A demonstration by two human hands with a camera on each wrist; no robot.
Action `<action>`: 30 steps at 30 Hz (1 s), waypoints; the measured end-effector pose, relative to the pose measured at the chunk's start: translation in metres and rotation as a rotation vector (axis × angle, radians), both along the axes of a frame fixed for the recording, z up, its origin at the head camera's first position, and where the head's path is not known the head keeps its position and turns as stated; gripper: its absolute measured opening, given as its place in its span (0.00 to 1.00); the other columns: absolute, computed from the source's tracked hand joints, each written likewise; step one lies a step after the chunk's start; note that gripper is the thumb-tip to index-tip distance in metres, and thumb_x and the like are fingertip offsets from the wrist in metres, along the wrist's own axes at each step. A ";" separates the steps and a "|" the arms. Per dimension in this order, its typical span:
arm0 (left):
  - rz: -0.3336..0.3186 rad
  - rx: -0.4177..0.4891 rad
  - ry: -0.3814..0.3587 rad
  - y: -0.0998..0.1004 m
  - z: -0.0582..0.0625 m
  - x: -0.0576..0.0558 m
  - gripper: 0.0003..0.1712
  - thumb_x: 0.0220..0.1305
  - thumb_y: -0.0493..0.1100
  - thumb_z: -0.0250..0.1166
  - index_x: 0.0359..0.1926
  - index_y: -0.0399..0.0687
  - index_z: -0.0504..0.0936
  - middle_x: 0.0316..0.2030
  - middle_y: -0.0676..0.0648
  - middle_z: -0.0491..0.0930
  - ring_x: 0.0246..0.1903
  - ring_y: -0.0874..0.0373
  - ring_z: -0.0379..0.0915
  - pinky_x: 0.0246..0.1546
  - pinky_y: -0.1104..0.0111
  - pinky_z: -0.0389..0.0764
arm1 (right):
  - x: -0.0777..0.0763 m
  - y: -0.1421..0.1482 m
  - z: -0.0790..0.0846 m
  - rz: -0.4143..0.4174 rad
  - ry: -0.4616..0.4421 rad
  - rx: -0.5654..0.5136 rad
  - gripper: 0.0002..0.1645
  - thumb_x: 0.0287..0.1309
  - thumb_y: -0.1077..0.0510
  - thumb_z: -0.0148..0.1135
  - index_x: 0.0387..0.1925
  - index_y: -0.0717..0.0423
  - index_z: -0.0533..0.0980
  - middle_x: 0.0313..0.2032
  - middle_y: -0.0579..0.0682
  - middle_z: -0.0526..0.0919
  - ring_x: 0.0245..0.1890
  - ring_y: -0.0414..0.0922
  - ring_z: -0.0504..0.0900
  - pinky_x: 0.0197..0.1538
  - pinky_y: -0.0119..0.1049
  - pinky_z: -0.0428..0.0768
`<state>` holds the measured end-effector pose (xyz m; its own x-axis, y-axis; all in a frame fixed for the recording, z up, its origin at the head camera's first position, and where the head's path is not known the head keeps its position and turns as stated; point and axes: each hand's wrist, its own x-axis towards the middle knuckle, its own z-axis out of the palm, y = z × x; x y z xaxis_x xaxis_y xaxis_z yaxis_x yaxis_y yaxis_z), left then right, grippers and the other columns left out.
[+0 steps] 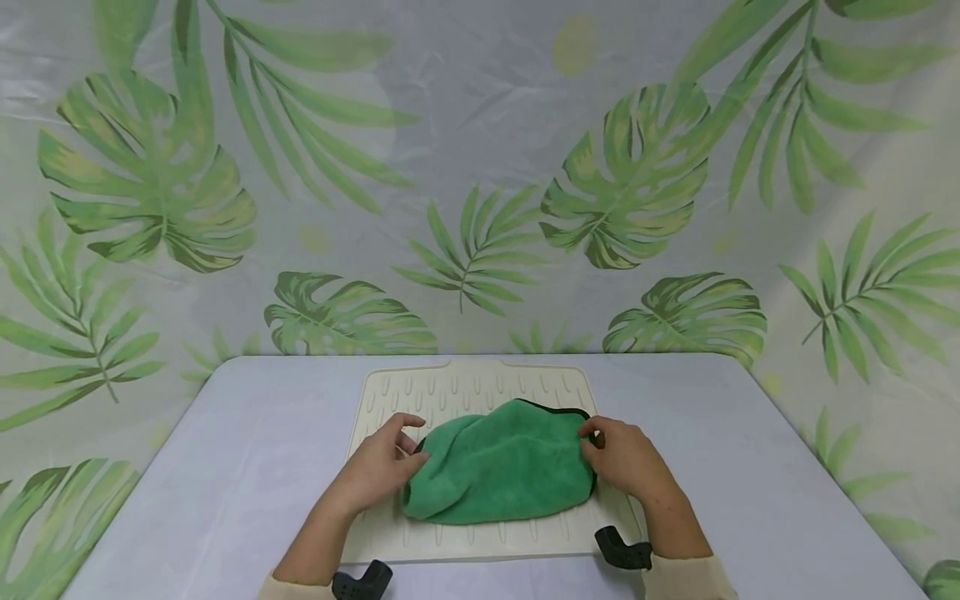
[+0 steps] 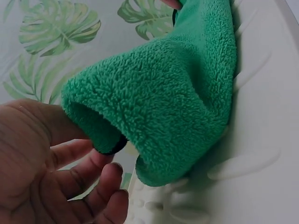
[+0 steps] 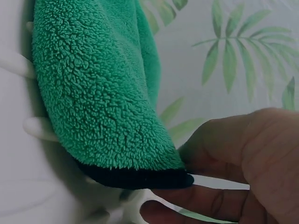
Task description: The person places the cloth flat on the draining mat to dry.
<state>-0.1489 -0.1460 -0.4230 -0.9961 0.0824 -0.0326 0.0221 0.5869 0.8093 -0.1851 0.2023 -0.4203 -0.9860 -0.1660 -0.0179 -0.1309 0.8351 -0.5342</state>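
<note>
Showing cloth (image 1: 502,467) on mat (image 1: 480,379), lower centre of frame; pinched at right edge by right hand (image 1: 628,457), touched at left end by left hand (image 1: 377,468) (grip unclear). Judged light, soft, floppy; best held by dark trim (image 3: 135,178).

Your left sleeve (image 1: 296,589) and right sleeve (image 1: 688,579) are pale beige, ending on the forearms. Beside each, on the inner side, juts a black, elbow-shaped fitting, the left fitting (image 1: 363,582) much like the right fitting (image 1: 622,550). Your hands (image 1: 381,462) are bare.
</note>
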 end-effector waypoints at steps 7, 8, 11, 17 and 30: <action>0.053 -0.012 0.090 -0.005 0.000 -0.001 0.23 0.67 0.37 0.67 0.62 0.47 0.77 0.35 0.50 0.79 0.35 0.60 0.76 0.36 0.67 0.77 | -0.001 0.001 -0.002 0.002 0.013 0.003 0.16 0.64 0.63 0.58 0.51 0.57 0.82 0.31 0.49 0.84 0.24 0.42 0.73 0.29 0.36 0.72; 0.062 -0.014 0.098 -0.007 0.000 -0.001 0.22 0.67 0.37 0.67 0.62 0.48 0.77 0.35 0.50 0.79 0.35 0.61 0.76 0.36 0.67 0.77 | -0.002 0.001 -0.002 -0.005 0.019 0.008 0.16 0.64 0.63 0.58 0.51 0.57 0.82 0.31 0.49 0.85 0.25 0.42 0.74 0.30 0.37 0.73; 0.095 -0.025 0.123 -0.010 0.001 -0.002 0.22 0.68 0.38 0.66 0.61 0.49 0.77 0.36 0.50 0.80 0.37 0.61 0.77 0.35 0.68 0.77 | -0.002 0.001 -0.001 -0.015 0.042 0.028 0.15 0.65 0.62 0.59 0.51 0.58 0.82 0.34 0.51 0.87 0.28 0.42 0.77 0.32 0.39 0.76; 0.161 -0.040 0.157 -0.018 0.005 -0.003 0.21 0.68 0.38 0.64 0.61 0.49 0.77 0.40 0.48 0.80 0.38 0.59 0.77 0.33 0.68 0.76 | -0.003 0.000 -0.001 -0.034 0.076 0.040 0.15 0.65 0.62 0.60 0.51 0.60 0.83 0.35 0.52 0.87 0.27 0.42 0.79 0.31 0.39 0.77; 0.188 -0.005 0.072 -0.026 0.006 -0.003 0.23 0.68 0.39 0.62 0.63 0.50 0.77 0.42 0.45 0.81 0.33 0.59 0.76 0.27 0.67 0.75 | -0.004 0.003 -0.007 -0.053 0.092 0.062 0.14 0.66 0.59 0.62 0.49 0.60 0.84 0.38 0.54 0.88 0.32 0.46 0.83 0.35 0.43 0.80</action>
<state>-0.1515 -0.1718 -0.4171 -0.9937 -0.1050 0.0392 -0.0306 0.5903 0.8066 -0.1887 0.2050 -0.4272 -0.9912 -0.1154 0.0642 -0.1320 0.8731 -0.4693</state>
